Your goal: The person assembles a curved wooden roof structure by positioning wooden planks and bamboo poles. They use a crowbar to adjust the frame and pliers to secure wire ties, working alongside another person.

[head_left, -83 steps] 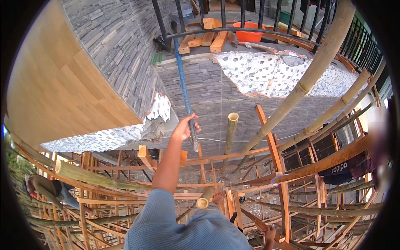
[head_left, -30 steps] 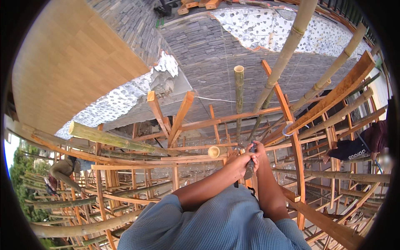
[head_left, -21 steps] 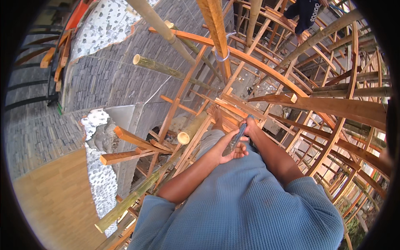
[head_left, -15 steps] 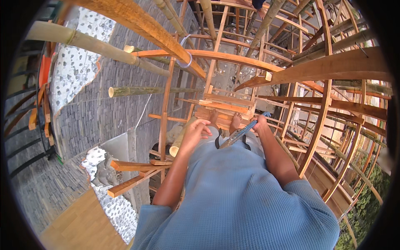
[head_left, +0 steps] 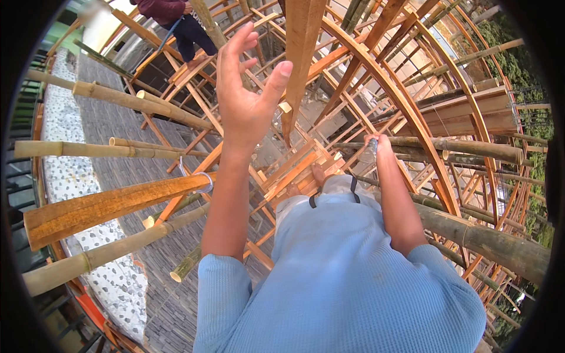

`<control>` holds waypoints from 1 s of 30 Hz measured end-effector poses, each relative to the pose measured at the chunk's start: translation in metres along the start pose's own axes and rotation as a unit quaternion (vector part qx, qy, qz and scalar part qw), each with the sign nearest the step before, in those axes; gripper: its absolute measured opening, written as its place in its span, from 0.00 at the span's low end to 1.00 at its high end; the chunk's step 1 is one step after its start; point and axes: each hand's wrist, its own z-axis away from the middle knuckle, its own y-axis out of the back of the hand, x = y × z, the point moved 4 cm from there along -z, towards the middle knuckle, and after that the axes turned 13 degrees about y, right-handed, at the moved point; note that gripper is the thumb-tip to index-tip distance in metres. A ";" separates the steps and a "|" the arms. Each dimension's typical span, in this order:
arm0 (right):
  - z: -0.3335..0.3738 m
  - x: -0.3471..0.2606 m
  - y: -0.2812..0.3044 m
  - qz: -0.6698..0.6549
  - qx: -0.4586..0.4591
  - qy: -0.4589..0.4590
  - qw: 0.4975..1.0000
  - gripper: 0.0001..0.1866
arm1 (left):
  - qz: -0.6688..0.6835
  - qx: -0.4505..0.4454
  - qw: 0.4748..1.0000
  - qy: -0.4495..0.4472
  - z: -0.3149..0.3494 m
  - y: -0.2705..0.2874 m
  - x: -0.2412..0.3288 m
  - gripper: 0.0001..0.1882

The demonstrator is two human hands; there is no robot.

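Left hand (head_left: 247,97): raised, fingers spread, holding nothing, near a brown wooden beam (head_left: 303,53) that hangs from the top. Right hand (head_left: 376,144): closed around a small dark tool (head_left: 369,152) beside a horizontal bamboo pole (head_left: 465,150) at right. Surroundings: curved bamboo-and-timber framework, grey paved ground (head_left: 126,170) far below left, another person (head_left: 179,20) far upper left.

I take the upright beam (head_left: 306,47) as landmark. My left hand (head_left: 244,100) is raised just left of it, apart from it; my right hand (head_left: 376,144) lies to its lower right, against a bamboo pole (head_left: 465,147). A board (head_left: 112,203) and poles (head_left: 112,250) lie far left. Another person (head_left: 182,23) stands upper left. The paving (head_left: 118,123) lies below.
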 end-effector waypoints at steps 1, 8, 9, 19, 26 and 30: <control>0.004 -0.007 0.004 -0.016 -0.012 0.003 1.000 0.11 | -0.076 0.014 0.995 -0.059 -0.019 -0.014 0.007 0.43; 0.041 -0.052 -0.010 -0.062 -0.080 0.174 0.979 0.15 | -0.034 0.060 0.993 -0.091 -0.097 -0.105 -0.017 0.60; 0.046 -0.055 -0.019 -0.059 -0.092 0.185 0.977 0.15 | -0.028 0.072 0.995 -0.067 -0.103 -0.113 -0.021 0.62; 0.117 -0.100 -0.141 0.128 -0.239 0.477 0.836 0.06 | -0.016 0.144 0.985 -0.094 -0.132 -0.139 -0.059 0.45; 0.183 -0.175 -0.214 0.176 -0.317 0.599 0.714 0.08 | -0.045 0.189 0.973 -0.122 -0.145 -0.114 -0.079 0.40; 0.222 -0.215 -0.218 0.213 -0.290 0.617 0.700 0.19 | -0.036 0.198 0.974 -0.101 -0.139 -0.119 -0.076 0.41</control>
